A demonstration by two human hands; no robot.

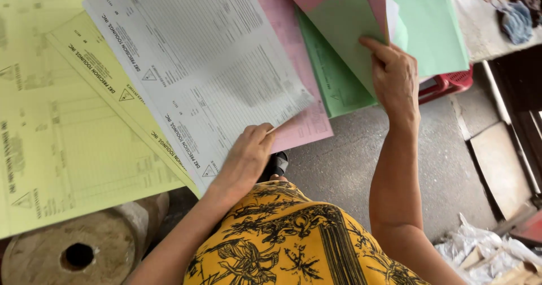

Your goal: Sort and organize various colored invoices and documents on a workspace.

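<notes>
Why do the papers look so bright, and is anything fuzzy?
Head view: soft daylight, no harsh glare; the white sheet under the left hand is sharp, the yellow sheets look pale, and the right hand on the green sheets is slightly soft.

The white sheet (pixel 197 64) under the left hand (pixel 245 158) is thin matt paper, smooth and slightly limp — printed with fine grey form lines. The yellow sheets (pixel 68 138) beside it are the same matt paper stock. The pink sheet (pixel 307 121) and the green sheets (pixel 339 64) pinched by the right hand (pixel 395 79) look equally thin, dull and flexible. The floor (pixel 350 166) is rough grey concrete. A wooden roll (pixel 73 251) at lower left shows coarse, dusty end grain. The yellow garment (pixel 282 234) is soft printed cloth, and the red crate (pixel 449 84) is glossy plastic — crinkled clear plastic wrap (pixel 485 251) lies at lower right.
</notes>
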